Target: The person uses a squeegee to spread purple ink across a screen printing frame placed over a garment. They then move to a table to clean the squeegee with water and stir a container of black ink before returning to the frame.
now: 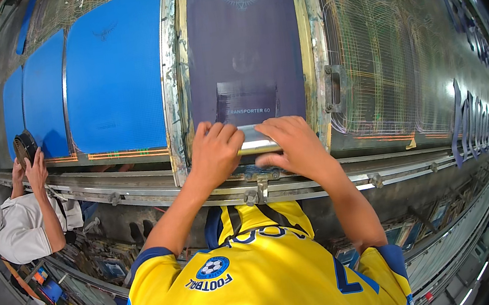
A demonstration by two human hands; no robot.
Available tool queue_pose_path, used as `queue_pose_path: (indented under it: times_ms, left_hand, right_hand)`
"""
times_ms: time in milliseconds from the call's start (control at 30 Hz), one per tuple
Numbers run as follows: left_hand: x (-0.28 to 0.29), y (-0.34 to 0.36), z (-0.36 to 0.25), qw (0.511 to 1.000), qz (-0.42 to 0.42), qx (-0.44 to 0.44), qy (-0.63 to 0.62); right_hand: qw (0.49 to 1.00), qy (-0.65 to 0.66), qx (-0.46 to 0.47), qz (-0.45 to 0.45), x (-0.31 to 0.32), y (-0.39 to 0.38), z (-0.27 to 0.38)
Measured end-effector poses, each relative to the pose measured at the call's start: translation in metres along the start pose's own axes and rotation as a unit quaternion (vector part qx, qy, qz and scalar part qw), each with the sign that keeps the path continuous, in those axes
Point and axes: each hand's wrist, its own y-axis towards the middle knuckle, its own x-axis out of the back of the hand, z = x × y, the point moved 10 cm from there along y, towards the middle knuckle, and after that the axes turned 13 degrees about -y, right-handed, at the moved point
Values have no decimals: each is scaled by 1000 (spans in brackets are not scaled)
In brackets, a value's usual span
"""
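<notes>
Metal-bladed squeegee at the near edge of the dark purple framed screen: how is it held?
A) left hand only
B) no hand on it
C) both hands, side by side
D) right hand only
C: the left hand and the right hand both grip the pale metal-bladed squeegee at the near edge of the dark purple framed printing screen, fingers curled over its top.

Screen-printing workshop, long printing table line.

A wood-framed mesh printing screen with dark purple coating (243,48) sits on a long metal guide rail (139,194); blue fabric panels (114,77) lie in a row along the ink-streaked table surface (380,60).
</notes>
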Motion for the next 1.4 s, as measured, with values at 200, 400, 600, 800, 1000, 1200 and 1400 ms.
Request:
queue_pose_path:
  times_ms: [200,400,600,800,1000,1200,1400]
  left_hand:
    - [-13,-42,-15,999,37,7,-11]
    - [-15,-25,-9,999,39,-3,-7]
    - [0,53,29,1000,9,-9,28]
    - [21,77,43,997,59,49,-23]
    - [11,103,56,997,56,44,-6]
    - [-6,33,19,999,26,30,3]
    - [-3,41,19,998,56,29,16]
  right_hand:
    - [945,-124,-225,-201,76,-19,-132]
    - [915,-135,-327,-196,55,-20,-205]
    - [915,-163,-329,-169,57,-14,-202]
    - [977,90,-180,-71,72,32,-110]
    - [994,-102,-22,-15,29,78,-54]
    - [992,-114,10,-47,2,21,-13]
    - [993,-110,26,-27,8,24,-12]
